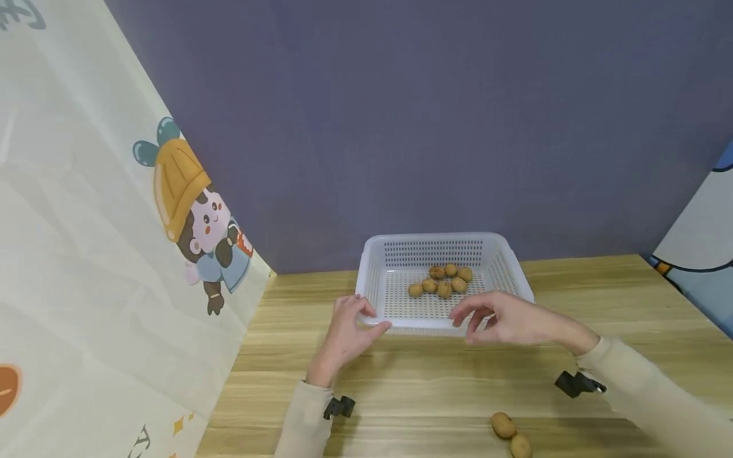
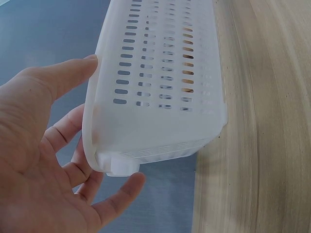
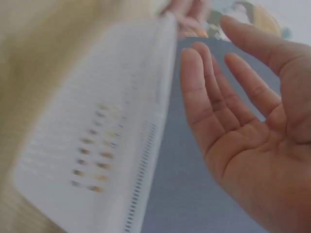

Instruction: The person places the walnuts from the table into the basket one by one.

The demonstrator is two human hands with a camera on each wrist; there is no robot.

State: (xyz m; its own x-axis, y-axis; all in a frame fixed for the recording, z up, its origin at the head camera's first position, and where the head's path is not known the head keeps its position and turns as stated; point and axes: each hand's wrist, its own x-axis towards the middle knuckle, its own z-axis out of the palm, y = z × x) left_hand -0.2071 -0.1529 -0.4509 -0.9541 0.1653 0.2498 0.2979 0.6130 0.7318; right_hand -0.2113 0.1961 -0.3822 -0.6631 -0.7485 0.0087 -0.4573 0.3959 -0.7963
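A white plastic basket (image 1: 375, 286) with slotted walls stands on the wooden table. Inside it lie several small, round, tan-brown things (image 1: 444, 289) that look like walnuts. At the basket's near left corner, my left hand (image 1: 350, 331) holds the rim, the thumb on one side and curled fingers around the other, as the left wrist view shows. My right hand (image 1: 504, 318) hovers over the near rim toward the right, its fingers loosely bent and nothing in them. In the right wrist view a gap shows between those fingers (image 3: 194, 87) and the blurred basket.
Two more of the brown things (image 1: 503, 425) lie on the table (image 1: 412, 394) near its front, right of centre. A dark blue-grey wall panel (image 1: 401, 127) rises behind the basket. On the left hangs a pale sheet (image 1: 86, 254) with a cartoon figure.
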